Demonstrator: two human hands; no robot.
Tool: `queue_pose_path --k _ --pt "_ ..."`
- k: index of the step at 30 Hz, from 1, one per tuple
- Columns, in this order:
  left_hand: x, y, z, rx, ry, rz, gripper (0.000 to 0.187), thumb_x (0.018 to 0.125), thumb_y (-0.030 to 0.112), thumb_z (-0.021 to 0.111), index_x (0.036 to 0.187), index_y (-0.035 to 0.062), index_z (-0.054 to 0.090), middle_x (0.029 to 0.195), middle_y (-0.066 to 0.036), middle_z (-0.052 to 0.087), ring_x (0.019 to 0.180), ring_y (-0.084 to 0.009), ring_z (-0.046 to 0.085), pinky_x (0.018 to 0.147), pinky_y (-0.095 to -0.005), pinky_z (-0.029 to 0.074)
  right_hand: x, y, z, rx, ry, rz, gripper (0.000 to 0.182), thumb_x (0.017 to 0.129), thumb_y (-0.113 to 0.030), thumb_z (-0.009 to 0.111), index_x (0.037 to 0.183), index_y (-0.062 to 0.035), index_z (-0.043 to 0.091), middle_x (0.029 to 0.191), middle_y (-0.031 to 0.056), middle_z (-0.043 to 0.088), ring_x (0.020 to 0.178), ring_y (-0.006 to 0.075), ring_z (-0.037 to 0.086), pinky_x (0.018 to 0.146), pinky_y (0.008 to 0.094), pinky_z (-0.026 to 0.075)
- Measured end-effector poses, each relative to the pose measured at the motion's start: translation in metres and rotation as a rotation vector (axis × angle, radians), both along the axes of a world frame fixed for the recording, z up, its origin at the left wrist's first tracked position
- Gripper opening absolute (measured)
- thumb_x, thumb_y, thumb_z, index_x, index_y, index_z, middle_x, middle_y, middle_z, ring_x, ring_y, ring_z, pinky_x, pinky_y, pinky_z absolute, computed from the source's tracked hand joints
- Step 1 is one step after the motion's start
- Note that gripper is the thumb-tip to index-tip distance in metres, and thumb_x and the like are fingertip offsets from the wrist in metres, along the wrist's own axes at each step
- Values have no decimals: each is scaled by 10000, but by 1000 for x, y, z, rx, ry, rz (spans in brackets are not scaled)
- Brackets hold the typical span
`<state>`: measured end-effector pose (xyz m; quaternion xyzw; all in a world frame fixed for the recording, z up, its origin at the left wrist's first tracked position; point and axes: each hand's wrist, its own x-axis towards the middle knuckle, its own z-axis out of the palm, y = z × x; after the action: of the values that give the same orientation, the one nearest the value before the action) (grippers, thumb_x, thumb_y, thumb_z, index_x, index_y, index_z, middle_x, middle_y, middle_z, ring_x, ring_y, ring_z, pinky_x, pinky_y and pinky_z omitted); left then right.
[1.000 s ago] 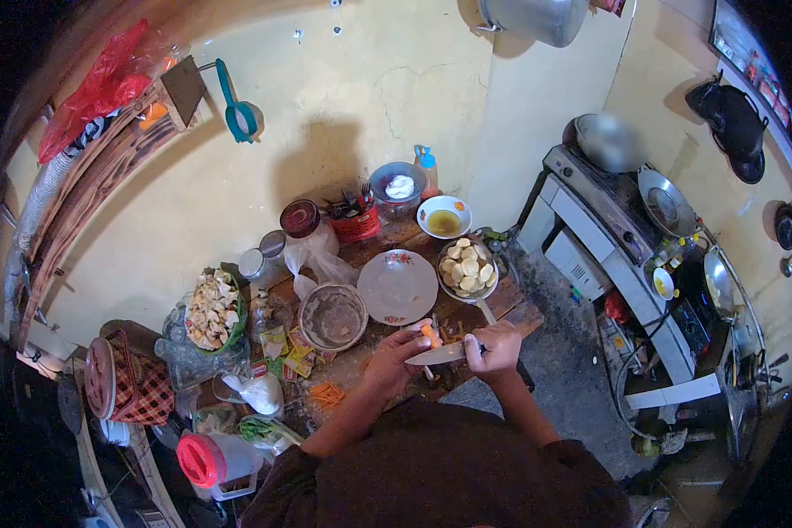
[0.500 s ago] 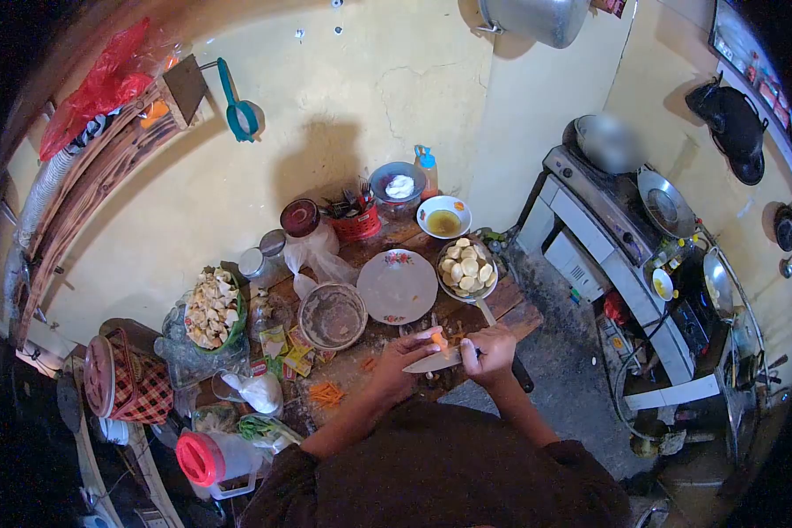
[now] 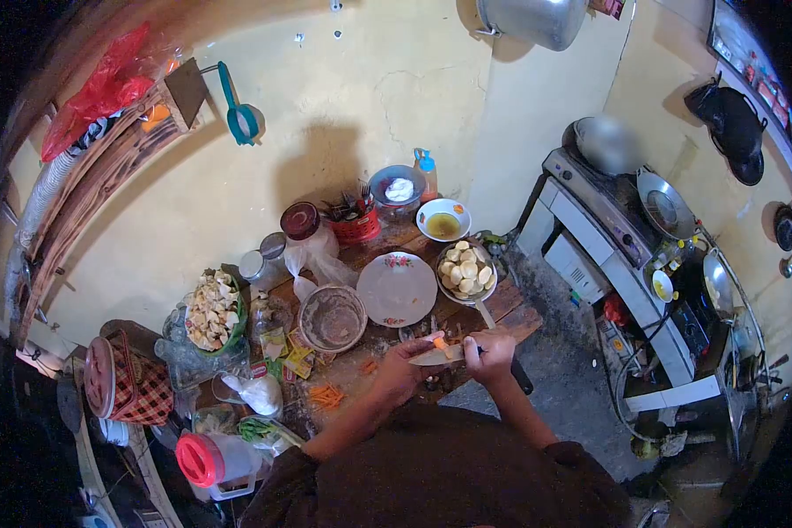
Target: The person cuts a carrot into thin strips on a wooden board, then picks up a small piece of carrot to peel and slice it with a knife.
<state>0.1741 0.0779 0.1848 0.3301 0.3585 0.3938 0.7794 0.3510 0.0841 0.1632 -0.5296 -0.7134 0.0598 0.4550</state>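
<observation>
My left hand (image 3: 396,373) is closed on a short piece of carrot (image 3: 443,347) near the table's front edge. My right hand (image 3: 493,355) grips a knife (image 3: 431,358), its blade pointing left beneath the carrot. Thin carrot strips (image 3: 326,396) lie on the table left of my left hand. Just beyond both hands sits a white plate (image 3: 396,295) with a floral rim. Pale round slices (image 3: 465,267) fill a long-handled strainer or pan, whose handle (image 3: 484,314) reaches toward my right hand. A floury bowl (image 3: 333,319) stands left of the plate.
The wooden table (image 3: 515,310) also bears a bowl of yellowish liquid (image 3: 443,219), a red cutlery basket (image 3: 355,226), jars (image 3: 300,221), seasoning packets (image 3: 298,356) and a green-rimmed basket of pale chunks (image 3: 211,310). A stove (image 3: 594,207) stands at the right.
The knife and carrot have shifted slightly between my hands, and the blade's tip is now more behind my left fingers. Both hands keep their hold; the table items look the same.
</observation>
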Motion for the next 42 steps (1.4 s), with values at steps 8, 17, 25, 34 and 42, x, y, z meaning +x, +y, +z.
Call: queue_pose_path --k 8,17,25,34,42 --pt "2 -1 -10 107 105 -54 354 806 -52 548 1156 -33 500 1115 -131 538 945 -202 580 830 -295 502 4 4 -12 10 5 -15 264 707 -169 554 472 -73 480 448 106 472 416 301 484 442 402 382" --pt "0 -5 -15 -108 34 5 385 794 11 595 1157 -27 475 987 -118 598 867 -190 603 778 -286 503 6 7 -9 -241 -241 -259 302 755 -251 547 520 -61 535 504 123 529 467 323 528 503 436 411" --pt "27 7 -72 957 825 -278 762 753 89 603 1375 75 163 783 -189 623 713 -328 622 666 -378 493 9 -4 -27 -507 -598 -215 248 808 -281 484 877 -68 590 753 113 630 705 273 612 672 450 383" --pt "-9 28 -105 662 1074 -211 789 724 116 616 1381 132 178 716 -172 610 647 -317 602 613 -391 478 33 -35 -13 -610 -494 -462 186 782 -192 522 845 -21 559 761 176 612 723 353 598 662 471 434" --pt "-87 -12 -114 575 1071 234 283 759 99 570 1036 50 550 734 -99 603 609 -193 596 614 -312 487 -7 -56 10 -529 -3 -269 260 822 -189 513 962 29 536 856 260 575 796 425 554 699 467 432"
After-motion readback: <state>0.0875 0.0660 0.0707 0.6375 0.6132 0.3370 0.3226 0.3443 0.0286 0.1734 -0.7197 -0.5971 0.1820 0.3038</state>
